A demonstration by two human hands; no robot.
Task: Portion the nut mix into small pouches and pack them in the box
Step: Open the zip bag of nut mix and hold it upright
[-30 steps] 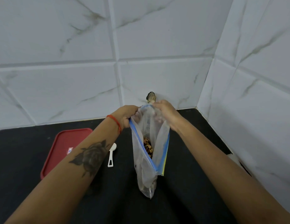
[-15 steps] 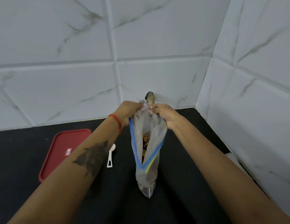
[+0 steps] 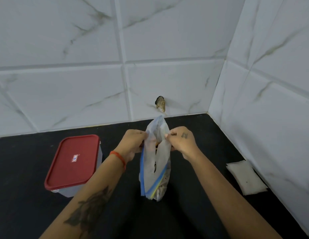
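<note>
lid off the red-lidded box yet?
No, the red lid sits closed on the box while both hands pinch the zip bag.

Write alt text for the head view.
Left hand and right hand pinch a clear zip bag of nut mix upright over a black counter; a red-lidded box stands left, a white pouch lies right.

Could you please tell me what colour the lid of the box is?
Red, with a small white label; the head view shows the lid.
</note>
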